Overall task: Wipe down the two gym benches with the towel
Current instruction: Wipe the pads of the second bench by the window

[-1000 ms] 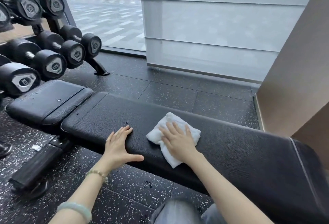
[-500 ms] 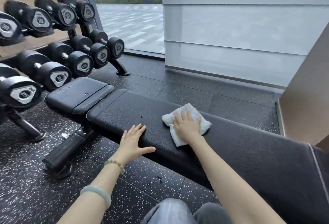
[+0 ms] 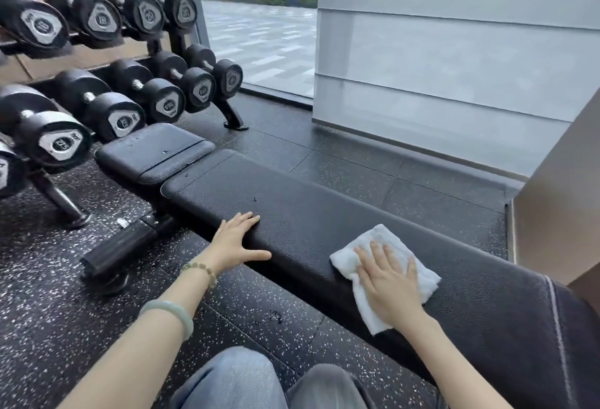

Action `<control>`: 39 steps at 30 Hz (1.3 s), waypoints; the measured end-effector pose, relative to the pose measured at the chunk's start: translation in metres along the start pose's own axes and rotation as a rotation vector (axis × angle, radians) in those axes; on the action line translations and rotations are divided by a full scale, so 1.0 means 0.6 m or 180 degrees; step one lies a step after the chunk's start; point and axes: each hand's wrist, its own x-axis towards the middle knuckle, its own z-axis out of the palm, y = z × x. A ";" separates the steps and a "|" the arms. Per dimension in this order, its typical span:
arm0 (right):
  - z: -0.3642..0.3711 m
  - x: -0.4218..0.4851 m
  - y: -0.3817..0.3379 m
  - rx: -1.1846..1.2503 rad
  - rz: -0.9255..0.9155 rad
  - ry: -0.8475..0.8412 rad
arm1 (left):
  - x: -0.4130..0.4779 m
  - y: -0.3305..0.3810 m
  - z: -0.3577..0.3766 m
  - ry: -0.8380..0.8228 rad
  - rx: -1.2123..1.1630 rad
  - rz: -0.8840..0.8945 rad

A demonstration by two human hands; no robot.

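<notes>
A long black padded gym bench [image 3: 292, 210] runs from middle left to lower right, with its separate seat pad [image 3: 152, 152] at the left end. A folded white towel [image 3: 383, 246] lies flat on the bench top right of centre. My right hand [image 3: 389, 282] presses flat on the towel, fingers spread. My left hand [image 3: 235, 241] rests open on the near edge of the bench, thumb down its side. Small droplets dot the pad near the left end. Only one bench is in view.
A rack of several black dumbbells [image 3: 107, 110] stands at the left, its foot [image 3: 235, 121] beside the seat pad. The bench's base bar [image 3: 120, 248] lies on the speckled rubber floor [image 3: 48, 311]. A frosted window panel [image 3: 454, 67] and a wall corner [image 3: 558, 207] bound the right. My knees [image 3: 259, 382] are below.
My right hand has slid the towel to the right along the bench, toward its near end. My left hand stays on the bench edge. The view has shifted left.
</notes>
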 end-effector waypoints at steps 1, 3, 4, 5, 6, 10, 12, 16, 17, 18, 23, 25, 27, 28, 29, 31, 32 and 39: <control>0.003 0.001 -0.003 0.0012 0.0003 0.0035 | 0.001 0.002 -0.001 -0.0031 0.0015 0.0009; 0.002 0.003 -0.003 0.0012 0.0020 0.0031 | 0.000 0.006 -0.001 -0.0052 0.0047 0.0033; 0.000 0.002 -0.001 0.0007 0.0052 -0.0017 | -0.002 0.008 -0.001 -0.0041 0.0055 0.0045; 0.001 0.002 0.001 -0.0001 0.0065 -0.0050 | -0.004 0.008 0.000 -0.0015 0.0036 0.0050; 0.000 0.000 -0.001 -0.0007 0.0073 -0.0042 | -0.006 0.007 0.002 0.0023 0.0011 0.0054; 0.004 0.004 -0.026 -0.0062 0.0165 -0.0045 | -0.011 0.003 0.012 0.0072 0.0108 0.0203; 0.008 0.018 -0.063 -0.0180 0.0062 0.0015 | -0.011 -0.009 0.007 0.0183 0.0064 0.0372; 0.013 0.075 -0.184 -0.0266 -0.0152 0.0051 | 0.005 -0.083 -0.020 0.0590 0.0142 0.0691; 0.012 0.091 -0.218 -0.0205 -0.0182 0.0042 | 0.012 -0.110 -0.030 0.0637 0.0211 0.0756; 0.017 0.112 -0.248 -0.0155 -0.0287 0.0155 | 0.022 -0.136 -0.043 0.0624 0.0267 0.0808; 0.014 0.245 -0.351 -0.0047 -0.0086 0.0112 | 0.094 -0.221 -0.099 0.0422 0.0415 0.1158; 0.010 0.303 -0.364 -0.0005 0.0183 0.0092 | 0.122 -0.237 -0.111 0.0312 0.0377 0.1350; 0.007 0.357 -0.366 0.0038 0.0488 0.0172 | 0.146 -0.248 -0.123 0.0188 0.0421 0.1525; 0.005 0.381 -0.366 0.0055 0.0650 0.0195 | 0.156 -0.252 -0.130 0.0140 0.0442 0.1609; 0.000 0.401 -0.368 0.0063 0.0804 0.0205 | 0.167 -0.257 -0.136 0.0092 0.0444 0.1673; -0.008 0.430 -0.373 0.0119 0.1080 0.0229 | 0.182 -0.266 -0.146 -0.0060 0.0447 0.1706; -0.009 0.438 -0.375 0.0151 0.1192 0.0222 | 0.184 -0.268 -0.148 -0.0143 0.0448 0.1675; 0.006 0.361 -0.453 0.0134 0.1602 0.0047 | 0.199 -0.282 -0.162 -0.0625 0.0592 0.1669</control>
